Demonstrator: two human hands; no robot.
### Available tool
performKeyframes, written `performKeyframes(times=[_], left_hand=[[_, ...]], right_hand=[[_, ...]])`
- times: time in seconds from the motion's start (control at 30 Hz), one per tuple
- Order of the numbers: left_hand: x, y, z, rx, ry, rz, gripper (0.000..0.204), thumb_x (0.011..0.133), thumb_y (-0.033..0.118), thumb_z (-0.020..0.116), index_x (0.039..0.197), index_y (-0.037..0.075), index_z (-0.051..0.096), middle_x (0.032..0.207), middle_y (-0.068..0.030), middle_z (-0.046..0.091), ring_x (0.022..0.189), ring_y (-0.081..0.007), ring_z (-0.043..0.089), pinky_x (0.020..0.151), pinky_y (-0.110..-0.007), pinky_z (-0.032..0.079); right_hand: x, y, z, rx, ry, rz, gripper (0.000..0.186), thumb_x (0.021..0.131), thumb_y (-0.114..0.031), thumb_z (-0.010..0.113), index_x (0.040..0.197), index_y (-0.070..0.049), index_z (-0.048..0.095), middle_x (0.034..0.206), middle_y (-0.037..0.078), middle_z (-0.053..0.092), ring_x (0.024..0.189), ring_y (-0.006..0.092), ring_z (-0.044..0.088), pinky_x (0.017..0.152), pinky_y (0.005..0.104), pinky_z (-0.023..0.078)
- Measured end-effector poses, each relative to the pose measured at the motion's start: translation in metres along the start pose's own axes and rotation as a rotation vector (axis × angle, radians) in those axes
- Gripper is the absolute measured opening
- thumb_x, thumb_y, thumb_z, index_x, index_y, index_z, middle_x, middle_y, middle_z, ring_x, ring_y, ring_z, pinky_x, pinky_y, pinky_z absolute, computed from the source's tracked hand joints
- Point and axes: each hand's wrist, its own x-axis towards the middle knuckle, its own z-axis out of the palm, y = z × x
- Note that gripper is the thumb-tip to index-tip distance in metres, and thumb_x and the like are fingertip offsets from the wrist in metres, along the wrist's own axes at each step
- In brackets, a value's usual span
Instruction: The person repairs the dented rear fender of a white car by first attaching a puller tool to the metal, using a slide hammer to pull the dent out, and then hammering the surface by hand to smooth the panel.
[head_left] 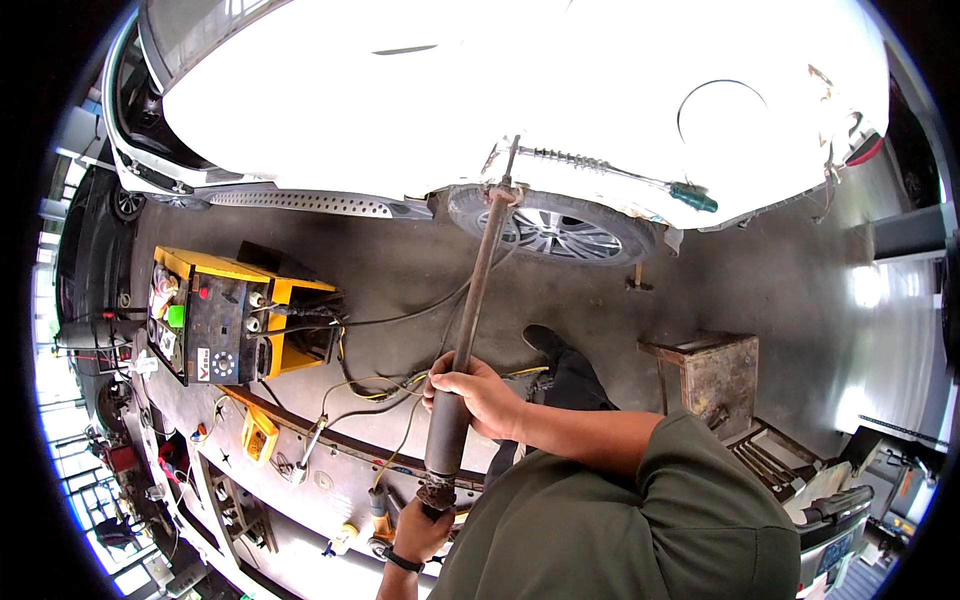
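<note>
My right hand [478,397] wraps round the dark cylindrical weight of a long slide hammer [482,270]. Below it, my left hand [420,530], with a black band at its wrist, is closed on the tool's lower end. The rod slants up and away from me to the white car's [330,120] side, just above a wheel [560,232]. Its far tip meets the body panel there, though the exact contact is too small to make out. A coiled-spring rod with a green handle [692,196] lies against the bodywork right of that tip.
A yellow and black welding machine [225,330] stands on the left, with cables [400,315] trailing across the floor. Near it lie a yellow tool [259,435] and an orange-bodied power tool [380,515]. A worn metal stool [715,380] and a tool tray [770,455] are at right.
</note>
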Motion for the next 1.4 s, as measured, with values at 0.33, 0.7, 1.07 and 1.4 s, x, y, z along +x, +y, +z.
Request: performKeyframes(times=[0.33,0.7,1.07,1.4], left_hand=[[0.004,-0.019,0.022,-0.187,-0.068,-0.010,0.028,0.088,0.010,0.078,0.113,0.002,0.068,0.099,-0.0028,0.075,0.087,-0.0123,0.066,0.080,-0.033,0.055],[0.014,0.025,0.042,-0.170,-0.143,-0.164,0.043,0.087,0.033,0.087,0.119,0.006,0.076,0.102,-0.0101,0.081,0.093,-0.0198,0.077,0.082,-0.037,0.058],[0.002,0.004,0.082,-0.174,-0.105,-0.267,0.039,0.088,0.032,0.086,0.116,0.006,0.076,0.102,-0.0112,0.081,0.094,-0.0206,0.077,0.083,-0.037,0.058],[0.010,-0.003,0.084,-0.005,-0.014,-0.132,0.030,0.087,0.024,0.079,0.109,0.005,0.076,0.096,-0.0167,0.079,0.092,-0.0327,0.078,0.080,-0.043,0.059]], right_hand=[[-0.026,-0.004,-0.023,-0.036,0.072,0.053,0.008,0.098,-0.004,0.066,0.105,-0.006,0.062,0.100,0.009,0.067,0.098,0.0250,0.068,0.092,0.0425,0.056],[-0.026,-0.020,-0.049,-0.157,0.039,0.207,0.010,0.098,-0.009,0.066,0.107,-0.005,0.066,0.103,0.008,0.068,0.102,0.0194,0.062,0.097,0.0354,0.046],[-0.036,-0.049,-0.071,-0.190,-0.013,0.357,0.014,0.099,-0.009,0.069,0.112,-0.007,0.066,0.113,0.007,0.068,0.113,0.0174,0.062,0.100,0.0357,0.047],[-0.030,-0.041,-0.075,-0.191,-0.020,0.289,0.015,0.100,-0.011,0.067,0.114,-0.006,0.064,0.115,0.008,0.070,0.117,0.0200,0.064,0.107,0.0384,0.048]])
